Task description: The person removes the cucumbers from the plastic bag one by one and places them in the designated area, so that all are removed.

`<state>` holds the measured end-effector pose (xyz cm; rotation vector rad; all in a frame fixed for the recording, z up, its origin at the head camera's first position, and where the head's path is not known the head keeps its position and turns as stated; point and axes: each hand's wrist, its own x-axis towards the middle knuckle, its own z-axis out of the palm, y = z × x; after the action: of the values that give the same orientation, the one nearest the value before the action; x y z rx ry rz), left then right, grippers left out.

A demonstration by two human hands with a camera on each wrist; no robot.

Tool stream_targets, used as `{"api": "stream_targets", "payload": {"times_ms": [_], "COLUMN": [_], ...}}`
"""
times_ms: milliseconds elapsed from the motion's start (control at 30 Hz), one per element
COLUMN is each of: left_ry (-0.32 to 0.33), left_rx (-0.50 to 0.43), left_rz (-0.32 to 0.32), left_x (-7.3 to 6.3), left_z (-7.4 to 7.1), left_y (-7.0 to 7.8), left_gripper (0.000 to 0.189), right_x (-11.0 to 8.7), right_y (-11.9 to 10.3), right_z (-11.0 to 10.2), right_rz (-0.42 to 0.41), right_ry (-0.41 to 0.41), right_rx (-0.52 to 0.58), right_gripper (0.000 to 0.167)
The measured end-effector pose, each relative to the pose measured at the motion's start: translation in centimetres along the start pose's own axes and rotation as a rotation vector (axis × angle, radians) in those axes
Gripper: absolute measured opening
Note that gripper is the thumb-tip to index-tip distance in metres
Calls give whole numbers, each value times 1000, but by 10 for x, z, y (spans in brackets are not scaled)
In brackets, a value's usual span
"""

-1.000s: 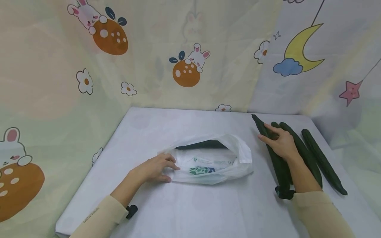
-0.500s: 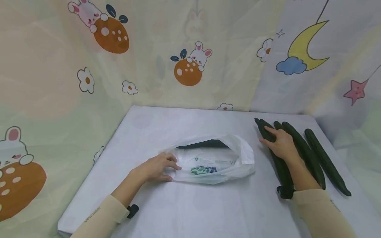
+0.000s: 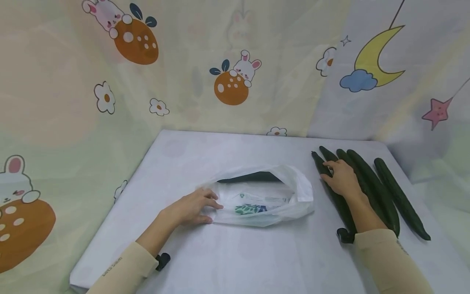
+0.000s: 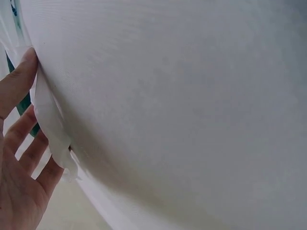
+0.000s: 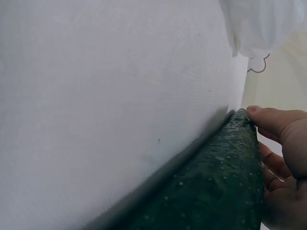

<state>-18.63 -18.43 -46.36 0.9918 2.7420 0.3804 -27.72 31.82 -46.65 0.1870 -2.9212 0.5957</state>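
Observation:
A white plastic bag [image 3: 253, 218] lies on its side mid-table, its mouth gaping and a dark green cucumber [image 3: 253, 177] partly visible inside. At the bag's left end, my left hand [image 3: 194, 207] holds its edge; thin film runs between thumb and fingers in the left wrist view. My right hand [image 3: 341, 179] grips the leftmost cucumber [image 3: 341, 208], thumb on one side and fingers on the other. In the right wrist view this cucumber [image 5: 211, 187] fills the lower middle, against the white surface. Several more cucumbers [image 3: 378, 188] lie side by side to its right, partly hidden by my right arm.
The white-covered table [image 3: 227, 261] ends at a patterned fabric backdrop [image 3: 183, 61] behind and at the sides. The farthest-right cucumber [image 3: 402, 199] lies close to the table's right edge.
The right hand's fingers have closed in around the leftmost cucumber, which has separated from its neighbour toward the left. The left hand and the bag have stayed in place.

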Motion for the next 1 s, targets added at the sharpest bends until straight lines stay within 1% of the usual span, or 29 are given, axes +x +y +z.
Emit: {"api": "stream_targets", "payload": {"times_ms": [200,400,567,733,833,1000], "left_ry": [22,41,30,17,13,3], "left_rx": [7,-6,-13,-28,-33,-45], "left_rz": [7,20,13,6,8,1], "left_x": [-3,-7,-6,-5,-5,-6], "left_z": [2,3,4,2,1,0], "left_y": [1,1,-1,1,1,2], "left_gripper": [47,46,47,48,49,49], "right_x": [-2,-6,-7,-5,-3,-2], "right_y": [-7,-13,-24,-42,-50,-63], "right_z": [-2,-2,-5,-13,-19,-26], "right_rz": [8,11,-17,-27,-50,-112], "right_ry": [-28,-3,15,-32,-50,-25], "right_rx": [6,35,54,49,48,64], "right_gripper": [49,51,51,56,58,55]}}
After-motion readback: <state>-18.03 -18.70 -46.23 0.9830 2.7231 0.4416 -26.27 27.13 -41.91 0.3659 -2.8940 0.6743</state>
